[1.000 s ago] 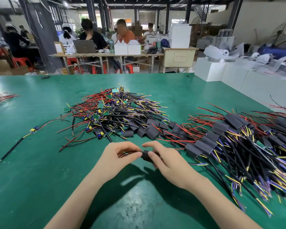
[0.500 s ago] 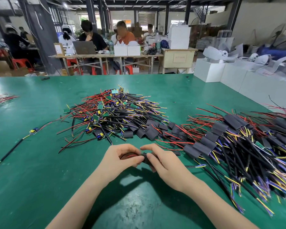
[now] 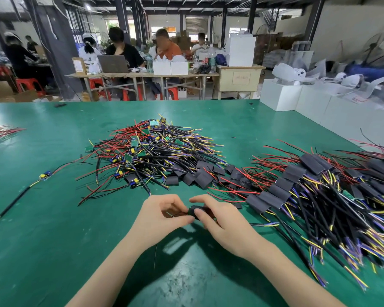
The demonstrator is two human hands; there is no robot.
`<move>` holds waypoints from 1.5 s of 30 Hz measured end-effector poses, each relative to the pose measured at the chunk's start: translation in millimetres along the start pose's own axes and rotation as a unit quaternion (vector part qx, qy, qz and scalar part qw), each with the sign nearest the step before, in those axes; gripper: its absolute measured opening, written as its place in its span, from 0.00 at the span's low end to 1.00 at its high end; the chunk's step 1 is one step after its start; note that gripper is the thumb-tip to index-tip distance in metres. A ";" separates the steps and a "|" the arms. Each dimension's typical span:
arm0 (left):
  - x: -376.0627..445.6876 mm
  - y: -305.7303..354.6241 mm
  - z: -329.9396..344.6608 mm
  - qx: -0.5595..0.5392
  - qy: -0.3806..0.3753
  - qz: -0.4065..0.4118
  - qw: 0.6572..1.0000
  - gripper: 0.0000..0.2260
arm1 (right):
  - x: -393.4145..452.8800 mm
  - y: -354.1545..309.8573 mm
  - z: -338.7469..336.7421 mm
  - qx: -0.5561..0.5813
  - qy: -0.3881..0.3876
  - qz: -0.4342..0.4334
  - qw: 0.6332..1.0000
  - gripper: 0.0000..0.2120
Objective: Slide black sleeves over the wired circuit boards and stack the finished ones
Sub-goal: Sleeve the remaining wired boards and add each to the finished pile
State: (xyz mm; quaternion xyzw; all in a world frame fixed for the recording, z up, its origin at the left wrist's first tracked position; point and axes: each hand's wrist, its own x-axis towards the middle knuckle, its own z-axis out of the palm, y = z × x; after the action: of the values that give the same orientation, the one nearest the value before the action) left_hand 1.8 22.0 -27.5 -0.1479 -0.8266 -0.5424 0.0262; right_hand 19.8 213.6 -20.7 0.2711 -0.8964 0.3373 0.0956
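My left hand [image 3: 162, 214] and my right hand [image 3: 220, 220] meet low over the green table [image 3: 53, 240]. Between them is one black sleeve [image 3: 194, 211], pinched by my right thumb and fingers. My left fingers curl round thin red and black wires [image 3: 175, 214] leading into the sleeve; the board itself is hidden. Behind the hands lies a pile of bare wired circuit boards [image 3: 151, 149]. Several loose black sleeves [image 3: 200, 176] lie at its near right edge. To the right spreads a stack of sleeved boards [image 3: 315, 187] with their cables fanned toward me.
One single wired board [image 3: 45, 175] with a long black cable lies apart at the left. More red wires [image 3: 2, 130] sit at the far left edge. White boxes [image 3: 297, 100] line the table's far right. People sit at tables beyond.
My hands have stayed together at the same spot. The left fingers have opened a little, showing the wires running into the sleeve that the right hand still pinches.
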 end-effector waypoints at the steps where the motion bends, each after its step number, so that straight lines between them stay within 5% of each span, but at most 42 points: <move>1: 0.8 0.4 -1.3 -0.031 -0.002 -0.024 0.999 0.08 | 0.1 0.3 -1.6 -0.021 0.018 -0.014 1.000 0.15; 8: 0.8 1.1 -6.3 -0.157 -0.028 -0.120 0.980 0.03 | 5.4 2.6 -11.4 -0.269 0.095 -0.149 0.947 0.21; 19: -0.3 4.8 -3.2 -0.137 -0.056 -0.093 0.985 0.06 | 3.6 6.4 -8.0 -0.081 0.058 -0.051 0.994 0.09; 32: -1.9 5.4 -11.4 -0.157 -0.108 -0.101 0.976 0.03 | 2.6 8.7 -14.5 0.011 0.073 -0.039 0.996 0.12; 45: -2.9 3.7 6.7 -0.012 0.016 -0.014 1.000 0.08 | 1.3 4.7 -4.1 -0.027 0.095 -0.002 0.995 0.07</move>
State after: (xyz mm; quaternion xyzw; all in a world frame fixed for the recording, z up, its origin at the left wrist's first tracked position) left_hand 6.3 28.8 -27.5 -0.1278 -0.8217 -0.5546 0.0297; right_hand 16.1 218.7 -19.7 0.2369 -0.8918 0.3365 0.1881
